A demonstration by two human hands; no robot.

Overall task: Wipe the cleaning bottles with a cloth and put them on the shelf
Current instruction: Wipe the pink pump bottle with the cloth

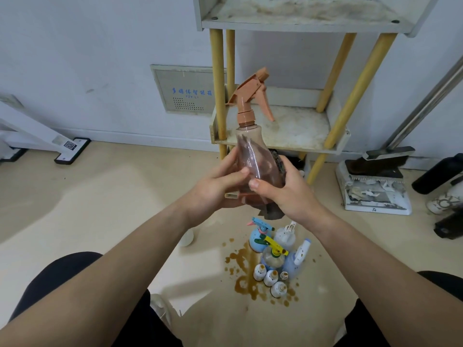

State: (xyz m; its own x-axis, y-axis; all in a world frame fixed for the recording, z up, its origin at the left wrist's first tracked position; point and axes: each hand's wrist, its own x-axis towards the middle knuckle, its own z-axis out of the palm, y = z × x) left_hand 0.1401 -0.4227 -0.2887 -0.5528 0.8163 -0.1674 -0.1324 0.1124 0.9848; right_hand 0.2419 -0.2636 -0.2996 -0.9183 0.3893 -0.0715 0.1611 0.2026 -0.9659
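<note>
The left hand (pixel 220 182) is curled round the lower body of an upright spray bottle (pixel 253 156), which is held in front of the shelf (pixel 298 128). From the right, a dark cloth (pixel 274 212) is gripped against the bottle by the right hand (pixel 284 194). Below, a beige floor (pixel 100 196) is stained by a brown spill (pixel 246 281), in which other spray bottles (pixel 271 257) and small bottles (pixel 270 279) are stood together. At the far right, scraps are held in a dustpan (pixel 375 196).
</note>
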